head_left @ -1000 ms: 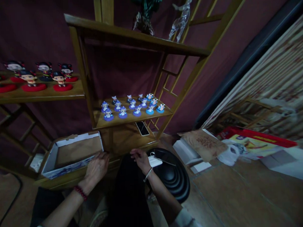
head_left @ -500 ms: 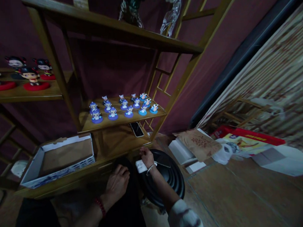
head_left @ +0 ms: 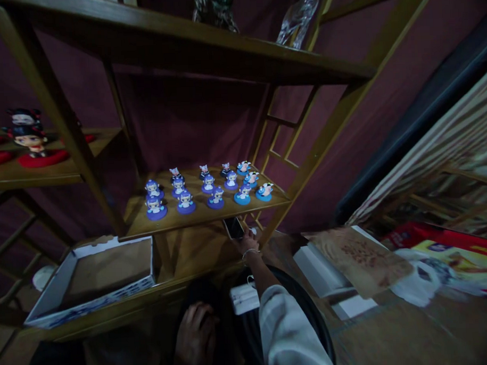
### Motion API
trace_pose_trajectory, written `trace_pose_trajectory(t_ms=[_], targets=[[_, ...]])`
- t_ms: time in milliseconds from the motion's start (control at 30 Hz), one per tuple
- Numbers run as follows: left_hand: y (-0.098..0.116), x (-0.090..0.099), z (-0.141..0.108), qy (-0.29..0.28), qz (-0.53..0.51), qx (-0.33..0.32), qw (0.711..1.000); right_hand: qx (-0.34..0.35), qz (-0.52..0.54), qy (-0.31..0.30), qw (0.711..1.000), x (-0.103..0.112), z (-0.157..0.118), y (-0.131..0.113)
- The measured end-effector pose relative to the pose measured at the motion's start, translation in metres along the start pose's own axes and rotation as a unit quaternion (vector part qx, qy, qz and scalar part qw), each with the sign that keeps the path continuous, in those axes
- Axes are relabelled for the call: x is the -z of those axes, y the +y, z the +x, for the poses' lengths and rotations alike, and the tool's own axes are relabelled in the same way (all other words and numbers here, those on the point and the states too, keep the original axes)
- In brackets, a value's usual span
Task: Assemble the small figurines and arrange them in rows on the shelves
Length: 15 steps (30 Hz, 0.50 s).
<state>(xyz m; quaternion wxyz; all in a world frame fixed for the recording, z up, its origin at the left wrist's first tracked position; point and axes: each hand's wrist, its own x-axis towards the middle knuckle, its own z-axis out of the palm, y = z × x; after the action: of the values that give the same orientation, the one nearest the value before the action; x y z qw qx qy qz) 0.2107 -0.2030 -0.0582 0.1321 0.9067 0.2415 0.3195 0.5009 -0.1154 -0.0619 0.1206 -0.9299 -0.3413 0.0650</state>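
Note:
My right hand [head_left: 248, 243] reaches onto the lower shelf [head_left: 190, 248], its fingers at the near edge of a dark-screened phone [head_left: 233, 228]; whether they grip it is unclear. On my dark-clad leg rests my left hand [head_left: 196, 333], fingers curled, with anything under them hidden. A white case [head_left: 245, 299] lies on the round black stool [head_left: 316, 323] below my right forearm. Above the phone, small figurines with purple bases [head_left: 186, 208] and blue bases [head_left: 242, 199] stand in rows on the middle shelf [head_left: 173, 221].
An open shallow box [head_left: 110, 261] sits at left on the lower shelf. Red-based figurines [head_left: 38, 157] stand on the left shelf. A slanted wooden post [head_left: 318, 148] rises right of the phone. Cartons [head_left: 322, 270] and a plastic bag [head_left: 418, 277] lie on the floor at right.
My right hand has moved from over the stool forward to the phone on the lower shelf. The view has shifted closer to the shelves, and my left hand appears lower in it.

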Motion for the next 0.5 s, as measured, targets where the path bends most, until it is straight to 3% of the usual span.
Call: trace_pose_trajectory(t_ms=[133,267,500], targets=[[-0.003,0.002,-0.001,0.008,0.016,-0.016,1.0,0.012,-0.009,-0.002,1.0,0.001,0.008,-0.004],[0.004,0.006,0.0,0.022,0.005,0.024,0.999,0.019,0.007,0.0,1.0,-0.002,0.005,-0.009],[0.008,0.012,0.001,-0.009,-0.014,0.034,0.999,0.008,0.074,0.051,0.996,-0.023,-0.037,-0.008]])
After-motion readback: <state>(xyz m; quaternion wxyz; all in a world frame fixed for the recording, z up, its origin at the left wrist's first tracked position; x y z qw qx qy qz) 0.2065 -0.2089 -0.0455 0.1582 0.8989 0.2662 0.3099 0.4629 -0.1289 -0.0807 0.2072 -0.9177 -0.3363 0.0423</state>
